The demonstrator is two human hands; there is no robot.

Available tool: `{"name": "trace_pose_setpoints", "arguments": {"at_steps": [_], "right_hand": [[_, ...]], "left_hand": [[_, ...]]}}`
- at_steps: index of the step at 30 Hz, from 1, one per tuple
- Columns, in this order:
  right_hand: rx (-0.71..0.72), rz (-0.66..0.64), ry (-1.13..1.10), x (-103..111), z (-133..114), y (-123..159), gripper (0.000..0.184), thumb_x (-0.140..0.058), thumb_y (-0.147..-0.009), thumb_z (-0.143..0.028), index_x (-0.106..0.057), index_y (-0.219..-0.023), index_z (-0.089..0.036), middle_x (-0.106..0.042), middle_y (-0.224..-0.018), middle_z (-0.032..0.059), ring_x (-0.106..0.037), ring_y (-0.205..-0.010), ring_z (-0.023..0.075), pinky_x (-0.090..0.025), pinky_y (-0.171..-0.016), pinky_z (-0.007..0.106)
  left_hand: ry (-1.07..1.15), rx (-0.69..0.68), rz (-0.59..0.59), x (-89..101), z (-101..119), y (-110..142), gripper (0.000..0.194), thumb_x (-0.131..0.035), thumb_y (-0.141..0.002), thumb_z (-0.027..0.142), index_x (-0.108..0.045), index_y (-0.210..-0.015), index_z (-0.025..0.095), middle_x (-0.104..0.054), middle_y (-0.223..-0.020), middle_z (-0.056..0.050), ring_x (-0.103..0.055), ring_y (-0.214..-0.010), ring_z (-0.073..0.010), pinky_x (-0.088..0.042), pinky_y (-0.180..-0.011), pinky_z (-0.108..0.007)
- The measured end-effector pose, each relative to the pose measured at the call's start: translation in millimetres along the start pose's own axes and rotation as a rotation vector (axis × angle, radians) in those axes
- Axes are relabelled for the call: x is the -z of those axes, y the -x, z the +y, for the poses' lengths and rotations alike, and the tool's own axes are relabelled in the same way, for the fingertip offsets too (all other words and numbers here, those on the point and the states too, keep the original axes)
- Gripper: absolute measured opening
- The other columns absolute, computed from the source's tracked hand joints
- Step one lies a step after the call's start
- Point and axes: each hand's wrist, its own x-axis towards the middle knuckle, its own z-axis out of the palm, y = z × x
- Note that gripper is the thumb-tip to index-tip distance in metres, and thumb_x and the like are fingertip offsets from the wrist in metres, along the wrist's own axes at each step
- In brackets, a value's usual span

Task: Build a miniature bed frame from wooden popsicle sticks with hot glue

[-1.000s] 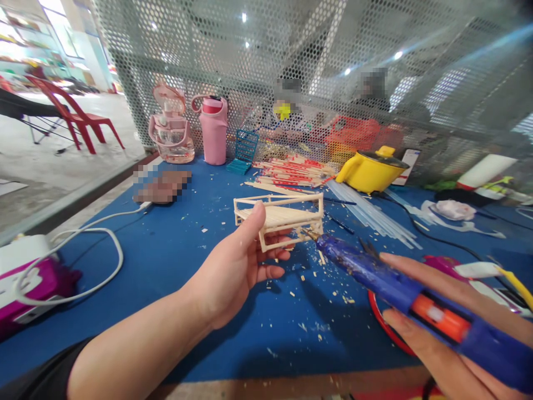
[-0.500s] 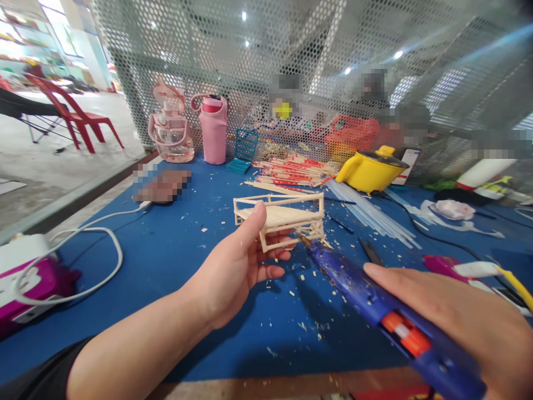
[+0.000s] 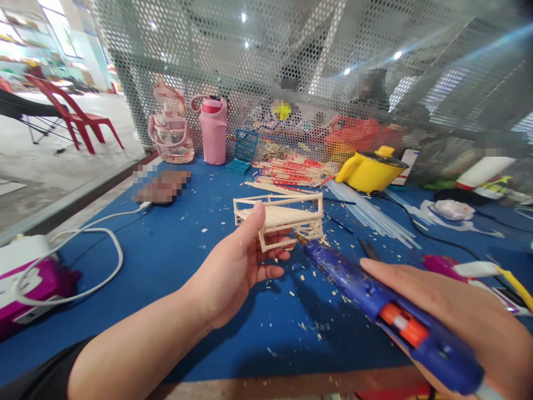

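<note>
Layout on the bench
Left to right at the back: two bottles, rack, sticks, pot; power strip front left.

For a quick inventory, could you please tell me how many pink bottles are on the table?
2: a see-through bottle at the back left, and a solid pink bottle just right of it, both beside the mesh.

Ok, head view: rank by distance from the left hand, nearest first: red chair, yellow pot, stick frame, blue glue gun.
1. Stick frame: held in the left hand.
2. Blue glue gun: to the right, nozzle by the fingertips.
3. Yellow pot: back right, on the table.
4. Red chair: far left, beyond the table.
</note>
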Motion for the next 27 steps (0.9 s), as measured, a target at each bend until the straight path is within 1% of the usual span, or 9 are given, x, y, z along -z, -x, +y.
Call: {"name": "trace_pose_setpoints", "arguments": {"at_steps": [3,6,8,11,13,19,24,27], "right_hand": [[-0.022,0.007,-0.010,1.9,1.4,4.9,0.056,-0.045,-0.092,-0.025,-0.030,-0.146,-0.031,-0.070,-0.108,-0.0006,-0.068,-0.092,0.0191,-0.054,-0.082,0.029],[-0.087,0.060,0.013,1.2,-0.3,7.4,0.057,-0.046,-0.092,-0.023,-0.030,-0.145,-0.036,-0.071,-0.106,-0.0043,-0.069,-0.092,0.0186,-0.055,-0.080,0.028],[-0.094,0.061,0.023,-0.3,-2.3,5.1,0.056,-0.045,-0.092,-0.022,-0.029,-0.145,-0.035,-0.071,-0.107,-0.0035,-0.069,-0.091,0.0183,-0.055,-0.078,0.027],[-0.015,0.028,0.023,-2.4,-3.3,-1.5,0.054,-0.043,-0.093,-0.024,-0.030,-0.146,-0.028,-0.070,-0.109,0.0013,-0.069,-0.090,0.0189,-0.055,-0.077,0.028],[0.005,0.030,0.037,-3.0,-3.0,-4.5,0.053,-0.044,-0.092,-0.024,-0.032,-0.144,-0.026,-0.070,-0.108,0.0030,-0.069,-0.090,0.0192,-0.054,-0.076,0.028],[-0.128,0.061,0.012,-1.7,-6.3,-3.5,0.050,-0.043,-0.093,-0.022,-0.035,-0.141,-0.033,-0.072,-0.100,-0.0021,-0.069,-0.084,0.0165,-0.054,-0.072,0.026],[-0.048,0.037,0.008,-1.4,-6.3,-7.8,0.049,-0.045,-0.091,-0.020,-0.039,-0.139,-0.028,-0.072,-0.101,0.0007,-0.069,-0.083,0.0170,-0.054,-0.070,0.026],[-0.070,0.032,0.006,-0.5,-4.1,-9.4,0.047,-0.047,-0.090,-0.020,-0.042,-0.136,-0.027,-0.072,-0.100,0.0014,-0.069,-0.079,0.0170,-0.054,-0.067,0.026]], "left_hand": [[0.002,-0.005,0.004,-0.5,0.4,-0.5,0.053,-0.043,-0.088,0.058,-0.065,-0.115,0.019,-0.066,-0.107,-0.009,-0.058,-0.076,-0.0132,-0.048,-0.060,-0.020],[0.000,-0.003,0.012,-0.9,0.4,-0.8,0.053,-0.042,-0.088,0.058,-0.065,-0.115,0.018,-0.065,-0.107,-0.010,-0.058,-0.075,-0.0129,-0.048,-0.059,-0.020],[-0.003,0.001,0.011,-0.9,0.4,-0.6,0.054,-0.042,-0.088,0.058,-0.065,-0.116,0.018,-0.066,-0.106,-0.009,-0.058,-0.076,-0.0130,-0.048,-0.060,-0.020],[-0.003,-0.001,0.005,-0.6,0.5,-0.1,0.054,-0.041,-0.088,0.058,-0.065,-0.114,0.017,-0.066,-0.104,-0.009,-0.058,-0.077,-0.0134,-0.048,-0.061,-0.020],[-0.003,-0.007,0.003,-0.3,0.5,0.0,0.054,-0.042,-0.088,0.058,-0.066,-0.113,0.017,-0.066,-0.103,-0.009,-0.058,-0.077,-0.0132,-0.048,-0.061,-0.020],[-0.008,-0.011,-0.006,0.1,-0.4,-0.6,0.054,-0.042,-0.088,0.059,-0.065,-0.114,0.018,-0.066,-0.107,-0.009,-0.057,-0.077,-0.0133,-0.049,-0.061,-0.020],[-0.002,-0.006,0.000,0.0,-0.3,-0.1,0.054,-0.042,-0.088,0.058,-0.065,-0.114,0.018,-0.065,-0.106,-0.009,-0.057,-0.078,-0.0133,-0.049,-0.061,-0.020],[-0.001,-0.006,0.008,-0.1,-0.1,0.7,0.053,-0.043,-0.087,0.059,-0.066,-0.113,0.018,-0.065,-0.104,-0.009,-0.057,-0.077,-0.0131,-0.049,-0.061,-0.020]]}}
